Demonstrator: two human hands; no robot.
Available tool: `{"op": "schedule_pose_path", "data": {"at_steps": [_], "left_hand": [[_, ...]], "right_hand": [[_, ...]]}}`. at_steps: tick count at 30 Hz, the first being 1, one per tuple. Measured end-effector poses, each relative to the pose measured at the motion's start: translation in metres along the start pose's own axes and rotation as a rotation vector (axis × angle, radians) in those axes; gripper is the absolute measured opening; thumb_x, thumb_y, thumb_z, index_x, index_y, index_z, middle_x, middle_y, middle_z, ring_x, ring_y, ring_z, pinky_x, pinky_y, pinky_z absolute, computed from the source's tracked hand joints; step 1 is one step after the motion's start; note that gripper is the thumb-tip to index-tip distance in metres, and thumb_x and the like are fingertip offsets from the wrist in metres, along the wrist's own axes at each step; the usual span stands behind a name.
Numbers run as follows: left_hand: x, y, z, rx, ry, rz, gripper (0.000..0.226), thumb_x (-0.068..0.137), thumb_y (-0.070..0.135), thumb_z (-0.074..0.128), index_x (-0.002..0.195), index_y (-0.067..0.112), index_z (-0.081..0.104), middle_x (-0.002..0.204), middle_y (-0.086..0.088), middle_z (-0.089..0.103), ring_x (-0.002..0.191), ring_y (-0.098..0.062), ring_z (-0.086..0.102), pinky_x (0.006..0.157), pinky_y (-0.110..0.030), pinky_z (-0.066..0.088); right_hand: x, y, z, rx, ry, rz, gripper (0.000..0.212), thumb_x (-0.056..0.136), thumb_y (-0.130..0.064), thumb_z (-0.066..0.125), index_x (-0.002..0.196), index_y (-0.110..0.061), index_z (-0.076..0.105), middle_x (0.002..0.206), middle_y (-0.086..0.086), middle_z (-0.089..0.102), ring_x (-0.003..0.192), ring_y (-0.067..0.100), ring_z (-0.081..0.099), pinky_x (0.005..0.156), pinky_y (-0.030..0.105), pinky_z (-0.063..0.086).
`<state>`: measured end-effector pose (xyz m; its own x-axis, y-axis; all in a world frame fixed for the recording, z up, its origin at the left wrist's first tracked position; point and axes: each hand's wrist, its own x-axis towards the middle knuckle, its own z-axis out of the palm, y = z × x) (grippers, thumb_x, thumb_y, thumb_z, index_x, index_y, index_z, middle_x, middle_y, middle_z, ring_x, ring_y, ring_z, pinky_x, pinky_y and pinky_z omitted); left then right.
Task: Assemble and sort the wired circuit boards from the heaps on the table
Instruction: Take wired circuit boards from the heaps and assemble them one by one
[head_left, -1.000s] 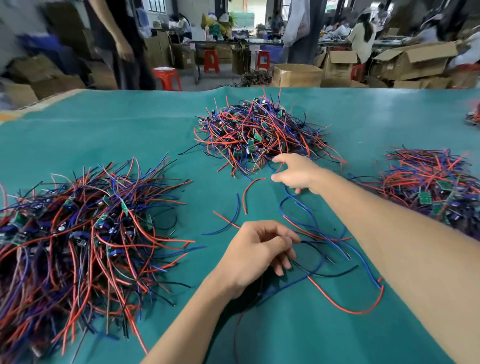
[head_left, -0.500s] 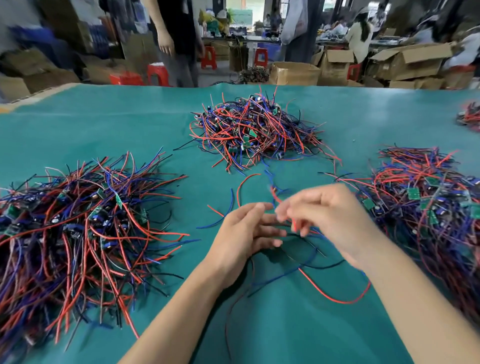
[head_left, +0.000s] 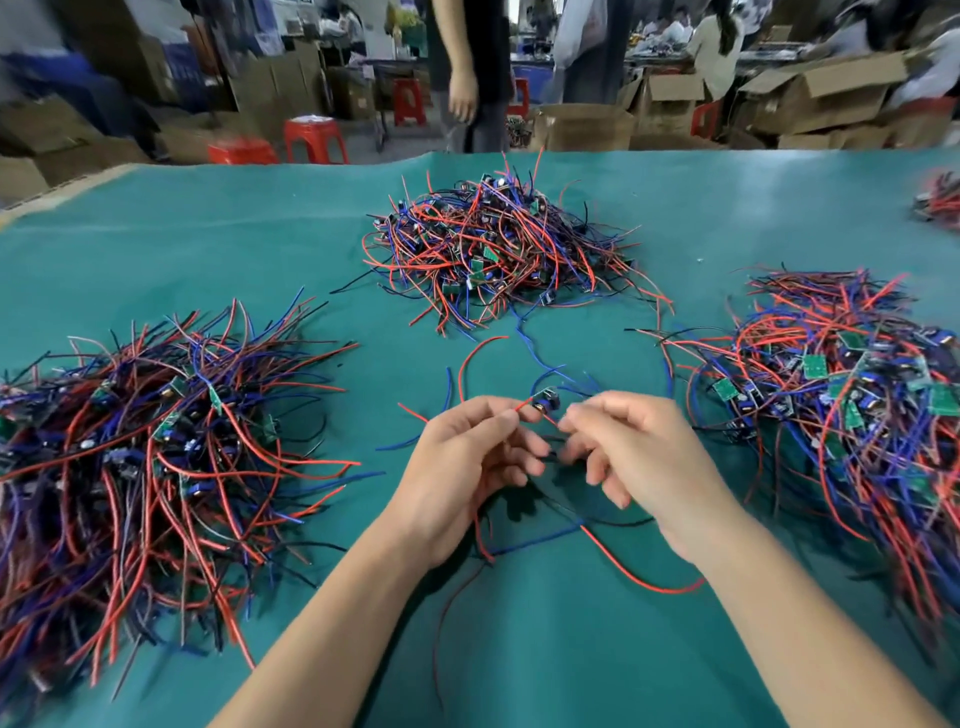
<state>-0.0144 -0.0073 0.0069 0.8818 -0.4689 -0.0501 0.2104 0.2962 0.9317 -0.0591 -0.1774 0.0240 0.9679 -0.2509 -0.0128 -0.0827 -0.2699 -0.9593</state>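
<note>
A busy workshop with cardboard boxes, red stools and standing people lies beyond a wide table covered in teal cloth, and that table carries most of what remains to be done. At about nine o'clock sits the left heap, a broad spread of red, blue and black leads with small green boards buried in it, its wires lying roughly combed in one direction, which suggests sorted pieces, though I cannot be sure. At twelve o'clock the far heap is a tighter tangled mound, apparently untouched stock. In the middle, just below centre, the left hand pinches a red lead between thumb and forefinger, and the right hand has its fingers curled in towards the same piece, its fingertips just beside the lead; whether this grip truly closes on a wire I cannot tell. Between the two hands, slightly towards twelve o'clock, is the circuit board being worked, a small one with a dark component, held just above the cloth while its loose wires trail back towards six o'clock. At three o'clock the right heap is large and jumbled. Judging by the bulk of the heaps, the task looks far from finished, with one board in hand and very many waiting.
</note>
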Motion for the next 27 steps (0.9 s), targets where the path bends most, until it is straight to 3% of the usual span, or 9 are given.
{"op": "schedule_pose_path", "data": {"at_steps": [5,8,12,16,20,24,27], "left_hand": [[-0.006,0.003,0.003,0.116,-0.109,-0.002,0.023,0.100,0.003,0.045,0.089,0.005,0.065,0.071,-0.014,0.066,0.054,-0.018,0.058,0.050,-0.021,0.045],[-0.008,0.005,0.002,0.161,-0.180,-0.012,0.023,0.099,0.008,0.047,0.088,0.004,0.067,0.073,-0.016,0.067,0.054,-0.020,0.059,0.049,-0.022,0.045],[-0.009,0.002,0.003,0.268,-0.219,0.026,0.025,0.098,0.030,0.059,0.086,0.010,0.066,0.067,-0.009,0.064,0.051,-0.015,0.055,0.048,-0.019,0.042],[-0.007,0.000,0.001,0.308,-0.190,0.039,0.024,0.096,0.031,0.060,0.077,0.017,0.065,0.059,-0.002,0.059,0.045,-0.009,0.048,0.044,-0.016,0.035],[-0.007,0.000,0.002,0.307,-0.187,0.031,0.024,0.094,0.032,0.060,0.076,0.018,0.065,0.059,-0.002,0.058,0.044,-0.009,0.046,0.043,-0.015,0.034],[-0.007,0.002,0.001,0.247,-0.145,0.032,0.022,0.093,0.029,0.062,0.076,0.017,0.066,0.059,-0.002,0.057,0.045,-0.010,0.045,0.044,-0.016,0.034],[-0.006,0.003,0.001,0.176,-0.088,0.038,0.023,0.099,0.022,0.056,0.079,0.014,0.064,0.061,-0.002,0.058,0.048,-0.010,0.047,0.046,-0.016,0.036]], "right_hand": [[-0.001,-0.003,0.006,0.485,-0.019,0.090,0.017,0.094,-0.020,0.068,0.099,-0.006,0.077,0.090,0.008,0.073,0.062,0.012,0.056,0.049,0.022,0.042],[-0.002,-0.005,0.004,0.526,-0.008,0.039,0.013,0.088,-0.013,0.072,0.094,-0.004,0.077,0.083,0.010,0.073,0.063,0.014,0.055,0.052,0.021,0.042],[-0.003,-0.003,0.006,0.474,0.012,0.027,0.009,0.085,-0.010,0.077,0.087,-0.002,0.079,0.074,0.010,0.071,0.057,0.014,0.054,0.048,0.021,0.043],[0.008,0.001,-0.008,0.420,0.269,-0.015,0.015,0.089,-0.010,0.075,0.076,-0.004,0.075,0.069,0.008,0.071,0.052,0.012,0.052,0.045,0.021,0.041],[0.019,0.007,-0.042,0.546,0.593,-0.054,0.025,0.091,-0.008,0.075,0.066,-0.011,0.073,0.065,0.004,0.071,0.052,0.012,0.052,0.046,0.020,0.041],[0.025,0.012,-0.049,0.619,0.775,-0.088,0.020,0.095,-0.012,0.071,0.075,-0.016,0.070,0.072,0.007,0.068,0.051,0.009,0.053,0.047,0.021,0.042],[0.025,0.010,-0.050,0.509,0.842,-0.105,0.019,0.093,-0.015,0.071,0.075,-0.019,0.066,0.063,-0.001,0.062,0.048,0.006,0.048,0.046,0.023,0.036]]}}
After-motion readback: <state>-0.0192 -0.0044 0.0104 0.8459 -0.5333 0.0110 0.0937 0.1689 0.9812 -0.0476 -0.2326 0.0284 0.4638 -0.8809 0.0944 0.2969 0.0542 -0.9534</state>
